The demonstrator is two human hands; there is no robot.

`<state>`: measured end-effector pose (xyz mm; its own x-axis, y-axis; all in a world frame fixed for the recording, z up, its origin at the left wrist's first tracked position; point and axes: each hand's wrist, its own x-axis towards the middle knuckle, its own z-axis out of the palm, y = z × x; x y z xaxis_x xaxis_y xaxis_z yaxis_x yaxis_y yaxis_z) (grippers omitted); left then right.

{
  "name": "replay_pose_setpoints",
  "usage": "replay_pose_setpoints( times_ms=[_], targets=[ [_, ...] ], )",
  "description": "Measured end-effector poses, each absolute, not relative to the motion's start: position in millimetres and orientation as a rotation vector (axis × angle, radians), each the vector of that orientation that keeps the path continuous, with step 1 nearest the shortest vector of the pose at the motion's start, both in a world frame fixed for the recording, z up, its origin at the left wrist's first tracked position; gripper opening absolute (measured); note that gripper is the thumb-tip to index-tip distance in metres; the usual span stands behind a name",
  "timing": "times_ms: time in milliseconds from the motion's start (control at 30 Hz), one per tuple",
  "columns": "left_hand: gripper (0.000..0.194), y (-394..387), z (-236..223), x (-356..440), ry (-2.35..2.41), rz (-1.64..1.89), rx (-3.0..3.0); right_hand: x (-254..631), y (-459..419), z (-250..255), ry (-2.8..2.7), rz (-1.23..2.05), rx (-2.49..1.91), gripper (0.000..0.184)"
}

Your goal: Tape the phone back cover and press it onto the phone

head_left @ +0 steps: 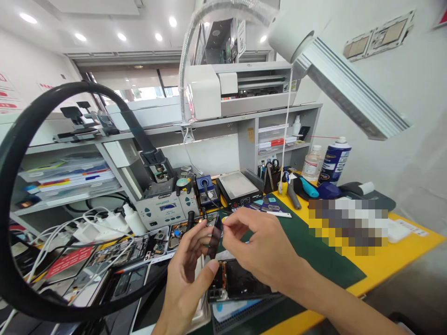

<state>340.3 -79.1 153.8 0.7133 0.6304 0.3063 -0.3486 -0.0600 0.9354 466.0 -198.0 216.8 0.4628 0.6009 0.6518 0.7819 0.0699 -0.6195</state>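
Note:
My left hand [190, 265] holds a thin, dark, glossy panel [215, 236] upright between thumb and fingers; it looks like part of a phone, but I cannot tell which part. At the panel's upper right edge, my right hand [256, 242] is closed in a pinch; whatever sits between its fingertips is too small to make out. Below both hands lies an opened phone [240, 279] with bare inner parts and an orange-brown strip, partly covered by my right hand. It rests over a blue and white item [232, 309] on a dark perforated pad.
A green mat [314, 253] covers the yellow bench. Behind stand a rework station [167, 211], a soldering station [206, 190] and a hot plate [239, 186]. Phone parts and cables crowd the left, beside a black flexible arm [10, 195]. A spray can [334, 163] stands right.

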Motion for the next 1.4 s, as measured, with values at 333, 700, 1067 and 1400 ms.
replay_pose_setpoints(
  times_ms=[333,700,1067,1400],
  targets=[
    [0.068,-80.6,169.1,339.1,0.187,0.584,1.21,479.5,-202.2,222.0,-1.021,0.325,-1.476,0.01],
    [0.051,-66.2,182.0,329.6,0.258,0.49,0.985,575.5,-212.6,189.5,-0.858,0.672,-1.352,0.012],
    [0.044,-53.4,166.2,338.4,0.36,0.75,1.598,568.9,-220.7,182.8,-1.054,0.698,-1.494,0.012],
    [0.048,-56.2,165.3,340.8,0.381,0.838,1.59,545.2,-208.4,160.9,-1.566,0.339,-1.706,0.021]
  ],
)
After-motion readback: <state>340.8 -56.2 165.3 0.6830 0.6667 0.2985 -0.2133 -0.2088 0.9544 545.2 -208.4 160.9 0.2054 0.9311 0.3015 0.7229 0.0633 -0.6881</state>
